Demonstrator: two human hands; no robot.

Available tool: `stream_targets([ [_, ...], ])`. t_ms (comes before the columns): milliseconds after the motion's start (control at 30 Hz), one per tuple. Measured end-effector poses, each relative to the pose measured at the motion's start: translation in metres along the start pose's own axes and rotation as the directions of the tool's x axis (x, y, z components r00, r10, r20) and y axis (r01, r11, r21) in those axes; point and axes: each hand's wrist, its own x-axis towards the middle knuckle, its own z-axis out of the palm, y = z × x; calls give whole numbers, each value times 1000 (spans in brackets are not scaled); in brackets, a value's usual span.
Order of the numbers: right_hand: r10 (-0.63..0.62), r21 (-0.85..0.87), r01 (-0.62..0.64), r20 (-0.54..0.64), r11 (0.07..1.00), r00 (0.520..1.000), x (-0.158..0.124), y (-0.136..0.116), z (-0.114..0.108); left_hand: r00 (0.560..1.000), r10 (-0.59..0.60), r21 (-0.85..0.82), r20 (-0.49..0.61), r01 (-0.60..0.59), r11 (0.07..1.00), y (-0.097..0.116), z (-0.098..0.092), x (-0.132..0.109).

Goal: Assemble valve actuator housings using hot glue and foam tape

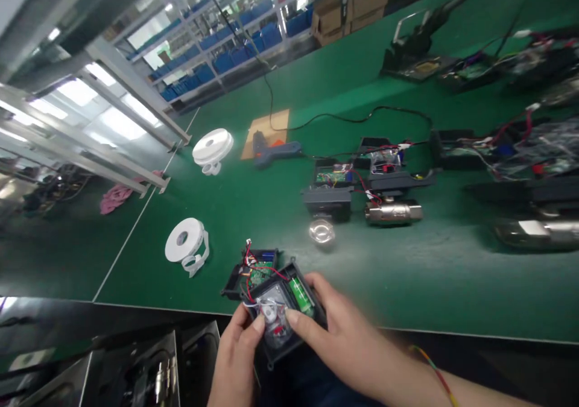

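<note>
An open black plastic housing (296,274) sits at the near edge of the green table, held between both hands. Inside it I see a green battery cell (300,294), a clear round part (271,315) and red wires. My left hand (237,359) grips its lower left side, thumb on the clear part. My right hand (337,328) holds the right side, thumb pressing toward the clear part. A second black shell with a green circuit board (259,269) lies joined by wires just behind.
Two white tape rolls (185,241) (212,146) lie to the left. A blue glue gun (274,149) rests on cardboard (269,126). More opened units with wires (332,184) (391,175), metal cylinders (393,212) and a clear lens (321,231) sit mid-table. Black boxes (136,371) stand below the edge.
</note>
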Motion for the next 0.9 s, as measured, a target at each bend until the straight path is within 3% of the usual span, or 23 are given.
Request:
stream_targets([
  [67,-26,35,26,13,999,1000,-4,3,2,998,-24,3,-50,24,1000,-2,3,-1],
  [167,-45,65,43,30,997,999,-12,6,3,992,48,119,-112,-35,992,-5,4,0],
  [333,-45,101,42,24,994,999,-14,8,5,993,114,264,-39,-100,959,-5,1,3],
  [600,-19,72,17,31,997,999,-11,9,3,987,110,326,-116,-67,943,1,1,0],
  [900,-54,-10,54,8,998,999,-12,10,-1,994,83,286,-69,-60,956,-5,1,0],
])
